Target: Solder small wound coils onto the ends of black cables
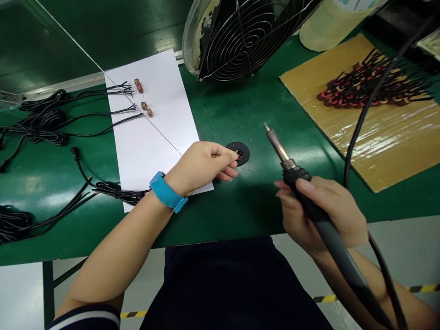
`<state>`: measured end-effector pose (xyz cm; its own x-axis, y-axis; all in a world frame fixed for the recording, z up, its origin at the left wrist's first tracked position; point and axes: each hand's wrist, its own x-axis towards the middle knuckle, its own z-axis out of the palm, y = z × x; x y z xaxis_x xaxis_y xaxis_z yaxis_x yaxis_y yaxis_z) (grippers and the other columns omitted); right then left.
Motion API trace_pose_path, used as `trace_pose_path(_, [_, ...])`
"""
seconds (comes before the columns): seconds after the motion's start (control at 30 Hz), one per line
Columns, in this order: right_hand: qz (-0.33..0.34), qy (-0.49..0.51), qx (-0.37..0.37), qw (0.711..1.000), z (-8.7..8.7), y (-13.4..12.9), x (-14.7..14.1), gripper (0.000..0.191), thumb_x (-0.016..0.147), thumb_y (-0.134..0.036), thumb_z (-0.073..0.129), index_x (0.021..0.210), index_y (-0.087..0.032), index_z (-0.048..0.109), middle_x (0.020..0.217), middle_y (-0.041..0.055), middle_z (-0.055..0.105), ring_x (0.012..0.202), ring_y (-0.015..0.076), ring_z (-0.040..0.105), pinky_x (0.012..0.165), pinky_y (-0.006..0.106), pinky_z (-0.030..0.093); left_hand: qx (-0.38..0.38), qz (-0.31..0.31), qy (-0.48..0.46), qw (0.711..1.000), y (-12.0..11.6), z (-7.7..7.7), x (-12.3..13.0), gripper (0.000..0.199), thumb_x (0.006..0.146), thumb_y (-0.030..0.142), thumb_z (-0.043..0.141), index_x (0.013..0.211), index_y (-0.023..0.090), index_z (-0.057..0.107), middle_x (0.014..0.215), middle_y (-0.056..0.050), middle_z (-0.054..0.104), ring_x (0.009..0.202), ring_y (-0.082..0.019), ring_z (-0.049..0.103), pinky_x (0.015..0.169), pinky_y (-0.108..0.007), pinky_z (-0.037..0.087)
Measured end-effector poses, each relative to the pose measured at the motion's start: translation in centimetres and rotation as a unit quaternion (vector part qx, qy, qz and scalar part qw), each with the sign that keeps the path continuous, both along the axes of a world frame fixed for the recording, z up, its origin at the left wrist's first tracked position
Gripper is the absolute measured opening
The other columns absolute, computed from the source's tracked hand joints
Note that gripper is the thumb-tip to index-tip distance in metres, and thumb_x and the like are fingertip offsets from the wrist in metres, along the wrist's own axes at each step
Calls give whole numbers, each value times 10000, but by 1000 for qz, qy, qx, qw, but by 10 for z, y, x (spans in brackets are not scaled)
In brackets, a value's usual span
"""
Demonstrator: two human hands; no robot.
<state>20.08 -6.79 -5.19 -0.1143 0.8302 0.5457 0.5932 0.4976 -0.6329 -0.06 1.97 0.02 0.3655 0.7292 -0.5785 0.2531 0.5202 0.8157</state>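
Note:
My right hand (323,211) is wrapped around the dark handle of a soldering iron (279,147). The iron's bare metal tip points up and left, above the bench and apart from the disc. My left hand (209,162), with a blue band (168,192) at the wrist, pinches a thin wire with a yellow end (236,152) at the fingertips. Those fingertips are over the left side of a flat black disc (244,155), which shows small red and yellow bits at its middle. My fingers partly cover the disc and most of the wire.
White paper (161,82) bears small copper-coloured coils (138,85) and cable ends. Coiled black cables (48,123) lie at left. A fan (247,43) stands behind. At right, cardboard (374,165) holds many red-and-black parts (357,89); the iron's cord (357,123) crosses in front.

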Motion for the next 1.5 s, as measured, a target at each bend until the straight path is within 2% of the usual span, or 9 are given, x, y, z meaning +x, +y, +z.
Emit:
trace_pose_path(0.13, [4, -82, 78, 994, 12, 24, -13, 438, 813, -82, 580, 1199, -285, 543, 877, 20, 676, 780, 176, 661, 621, 298, 542, 8, -1, 12, 1000, -2, 0, 0, 175, 838, 205, 558, 742, 92, 650, 697, -60, 670, 616, -96, 637, 623, -209, 535])
trace_pose_path(0.23, [26, -103, 44, 993, 15, 40, -20, 268, 857, -75, 504, 1050, -242, 585, 987, 25, 681, 840, 163, 664, 715, 296, 551, 41, 10, 27, 999, -7, -1, -1, 169, 833, 225, 563, 765, 106, 660, 702, -54, 672, 643, -106, 641, 653, -223, 539])
trace_pose_path(0.33, [49, -92, -7, 995, 15, 53, -25, 119, 837, -148, 575, 929, -223, 569, 1009, 22, 676, 874, 178, 662, 736, 306, 558, 118, 29, 51, 991, -13, -2, -1, 163, 817, 264, 577, 798, 142, 682, 706, -29, 672, 639, -113, 629, 639, -232, 529])
trace_pose_path(0.63, [85, -126, -27, 988, 17, 70, -30, 180, 791, -191, 640, 905, -237, 509, 796, -20, 631, 652, 124, 614, 586, 222, 500, 196, 89, 92, 972, -24, -6, -1, 146, 832, 292, 559, 795, 169, 627, 699, -13, 660, 666, -126, 631, 597, -225, 485])
trace_pose_path(0.8, [116, -152, -62, 980, 26, 73, -29, 162, 822, -220, 580, 916, -225, 449, 762, -9, 606, 614, 125, 593, 502, 203, 435, 246, 29, 130, 960, -21, -4, -2, 152, 901, 302, 460, 820, 190, 523, 685, 15, 634, 613, -103, 593, 602, -216, 425])
trace_pose_path(1.0, [157, -145, -105, 971, 34, 78, -23, 190, 816, -247, 580, 931, -220, 431, 833, 16, 637, 642, 129, 620, 506, 204, 473, 278, -51, 219, 934, -21, -2, -2, 158, 930, 311, 399, 864, 196, 485, 680, 7, 625, 552, -126, 550, 593, -253, 384])
trace_pose_path(1.23, [168, -30, -158, 973, 37, 72, -13, 287, 762, -204, 635, 997, -202, 470, 898, 22, 638, 787, 149, 673, 691, 242, 581, 288, -38, 165, 942, -24, -3, -7, 136, 899, 293, 461, 854, 187, 533, 852, -28, 632, 680, -123, 565, 635, -236, 416])
trace_pose_path(1.4, [187, 135, -201, 952, 36, 75, -14, 327, 728, -206, 691, 959, -239, 463, 842, -7, 642, 747, 144, 675, 676, 246, 599, 291, -21, 102, 951, -23, -4, -14, 179, 858, 348, 532, 849, 176, 581, 886, -41, 602, 662, -104, 534, 633, -234, 440])
trace_pose_path(1.5, [203, 161, -215, 942, 42, 79, -12, 361, 717, -216, 714, 959, -257, 449, 813, -23, 646, 732, 142, 673, 643, 246, 599, 260, -10, 51, 964, -22, -4, -17, 195, 813, 355, 599, 830, 161, 607, 883, -44, 616, 702, -108, 562, 644, -228, 455])
